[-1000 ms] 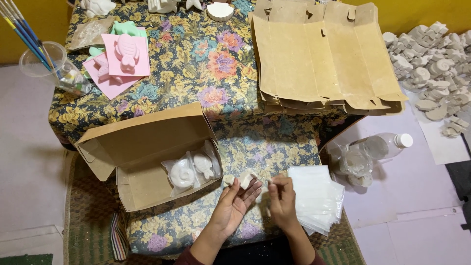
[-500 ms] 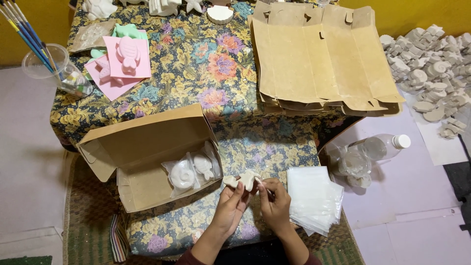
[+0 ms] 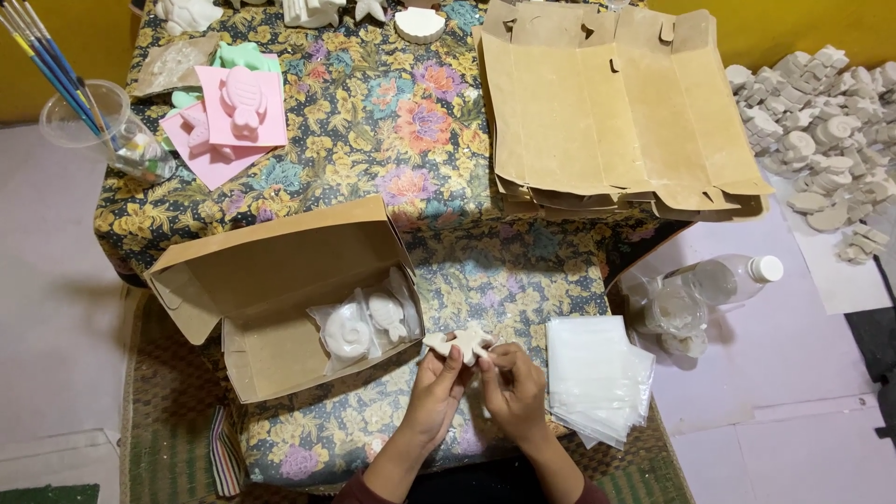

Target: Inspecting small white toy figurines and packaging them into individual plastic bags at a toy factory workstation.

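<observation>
A floral cloth [image 3: 373, 121] covers the low table. Just right of the open cardboard box [image 3: 280, 299] — bagged white figures inside — the left hand [image 3: 439, 387] and right hand [image 3: 509, 383] pinch a small white plaster figure [image 3: 460, 343] between their fingertips, beside a stack of clear bags [image 3: 597, 373].

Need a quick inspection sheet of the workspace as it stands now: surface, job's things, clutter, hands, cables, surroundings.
Surface: floral cloth over the table and a lower ledge.
Job's things: small white cast figure held over the ledge; open cardboard box holds bagged white figures; stack of clear bags.
Clutter: flat box blanks, pink moulds, cup of brushes.
Hands: left hand and right hand both pinch the figure.
Cables: nothing seen.
Surroundings: heap of white figures, plastic bottle on the floor.
</observation>
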